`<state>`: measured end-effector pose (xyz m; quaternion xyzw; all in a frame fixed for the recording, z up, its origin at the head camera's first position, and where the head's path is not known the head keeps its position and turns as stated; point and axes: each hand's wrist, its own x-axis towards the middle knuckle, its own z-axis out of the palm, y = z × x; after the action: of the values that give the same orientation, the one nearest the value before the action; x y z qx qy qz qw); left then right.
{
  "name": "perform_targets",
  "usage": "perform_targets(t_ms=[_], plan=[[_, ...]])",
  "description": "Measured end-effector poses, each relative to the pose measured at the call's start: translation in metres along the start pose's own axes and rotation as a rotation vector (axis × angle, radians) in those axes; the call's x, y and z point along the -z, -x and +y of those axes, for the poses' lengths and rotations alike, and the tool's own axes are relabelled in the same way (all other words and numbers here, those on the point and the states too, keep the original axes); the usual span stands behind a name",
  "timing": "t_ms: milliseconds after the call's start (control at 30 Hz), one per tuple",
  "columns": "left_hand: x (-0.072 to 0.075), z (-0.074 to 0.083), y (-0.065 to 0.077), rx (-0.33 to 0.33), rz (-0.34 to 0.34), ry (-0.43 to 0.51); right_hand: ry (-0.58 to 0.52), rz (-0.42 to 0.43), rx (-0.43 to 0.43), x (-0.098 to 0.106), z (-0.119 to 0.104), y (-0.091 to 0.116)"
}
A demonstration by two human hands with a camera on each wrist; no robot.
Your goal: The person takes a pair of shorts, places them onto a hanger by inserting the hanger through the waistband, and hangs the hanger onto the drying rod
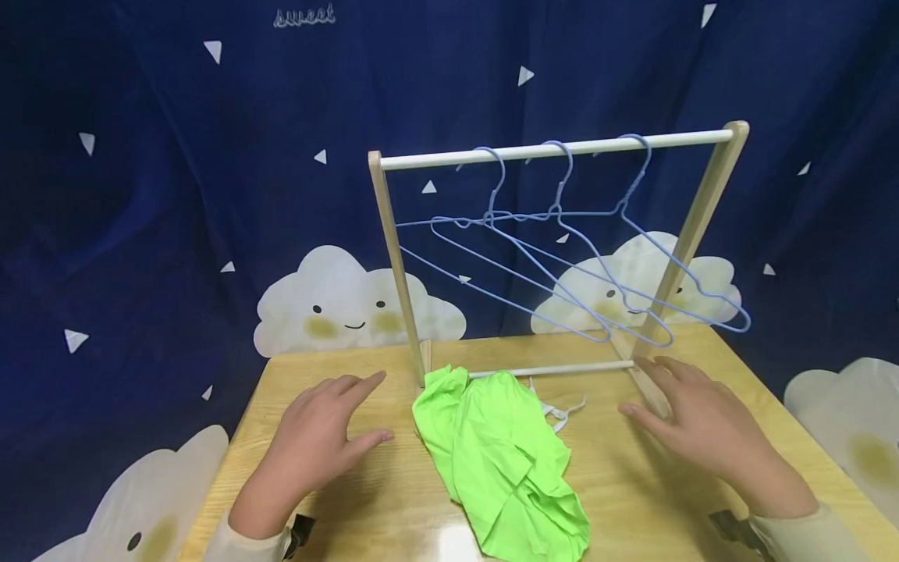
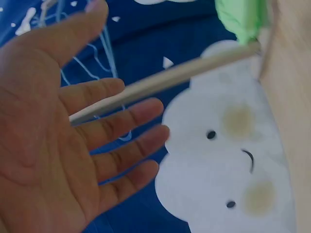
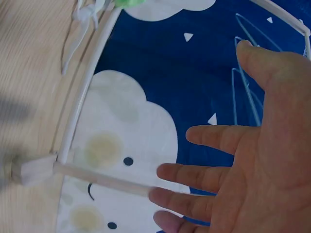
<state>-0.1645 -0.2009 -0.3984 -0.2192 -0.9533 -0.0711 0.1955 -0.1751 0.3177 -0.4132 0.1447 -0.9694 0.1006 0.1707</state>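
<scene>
Both left hand [image 1: 321, 428] and right hand [image 1: 702, 417] are spread, empty — green cloth [image 1: 502, 457] between looks light, limp, best pinched along its far edge.

navy curtain [image 1: 175, 101] | white triangles [image 1: 214, 50]; smiling clouds [image 1: 351, 293] | pale wooden table [image 1: 597, 484]

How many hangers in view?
3, all hooked over the white top rail: left hanger, middle hanger and right hanger. Their wires overlap, but three separate hooks show. Can't rule out another under the green cloth.
</scene>
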Motion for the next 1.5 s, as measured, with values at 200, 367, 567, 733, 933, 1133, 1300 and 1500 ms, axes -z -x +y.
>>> perform_targets(t_ms=[200,367,567,733,933,1133,1300,1500], plan=[[0.000,0.022,-0.023,-0.131,0.056,0.049,-0.059,-0.053,-0.028,0.007,-0.017,0.001],[-0.010,0.040,-0.040,-0.200,0.023,0.086,-0.110,-0.077,-0.036,0.010,-0.034,0.002],[-0.034,0.056,-0.057,-0.232,-0.049,0.094,-0.120,-0.080,-0.046,0.010,-0.051,0.004],[-0.057,0.066,-0.068,-0.230,-0.119,0.085,-0.102,-0.062,-0.025,0.008,-0.057,0.006],[-0.076,0.071,-0.074,-0.181,-0.184,0.081,-0.098,-0.054,-0.012,0.009,-0.062,0.007],[-0.093,0.076,-0.077,-0.135,-0.250,0.128,-0.102,-0.049,-0.006,0.010,-0.065,0.008],[-0.109,0.082,-0.076,-0.170,-0.235,0.133,-0.098,-0.056,-0.012,0.010,-0.066,0.011],[-0.120,0.087,-0.076,-0.200,-0.208,0.172,-0.092,-0.049,0.000,0.006,-0.065,0.012]])
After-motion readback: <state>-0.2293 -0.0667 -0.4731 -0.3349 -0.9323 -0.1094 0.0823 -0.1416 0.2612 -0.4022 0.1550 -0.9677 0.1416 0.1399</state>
